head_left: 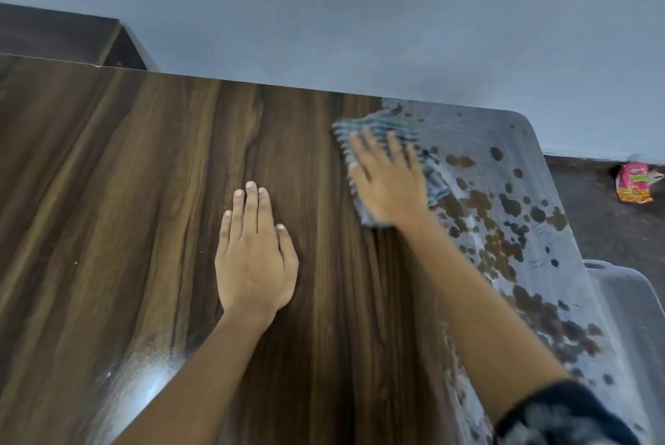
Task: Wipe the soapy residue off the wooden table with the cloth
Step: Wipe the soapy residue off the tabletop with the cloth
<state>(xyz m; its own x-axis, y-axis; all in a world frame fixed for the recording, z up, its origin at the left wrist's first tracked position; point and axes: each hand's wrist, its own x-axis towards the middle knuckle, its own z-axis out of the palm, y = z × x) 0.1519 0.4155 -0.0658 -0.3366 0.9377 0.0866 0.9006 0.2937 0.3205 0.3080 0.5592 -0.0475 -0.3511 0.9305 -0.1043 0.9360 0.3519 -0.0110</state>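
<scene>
Wooden bench (144, 192), dark grain, seen from above; far edge runs against a blue-grey wall (360, 12).

R. hand (387, 180): fingers straight, spread, palm flat down on the cloth (392, 131). Not clenched, not curled round it; pressing only. Hand and cloth are motion-blurred.

Cloth: blue-grey, striped, crumpled. Lies directly under the R. hand, on the bench's far-right area. Fabric shows beyond the fingertips on the far side, also to the hand's right and under the wrist near side. It sits at the border btw. the bare wood and the soapy residue (503, 192).

Residue: pale grey film w/ dark round gaps, covering a strip along the bench's right edge from the far corner toward the near side. Right of the cloth, touching it.

L. hand (255, 254): flat on bare wood, fingers straight and close together, holding nothing. Left of and nearer than the cloth, apart from it.

Near-left of the bench: a bright glare patch w/ faint pale speckling (151, 383).

Right forearm ends in a dark patterned sleeve (561, 416).

Off the bench, right: pink-and-yellow packet (635, 182) on a dark surface; a pale plastic item (626, 300) below the bench edge, type unclear.
</scene>
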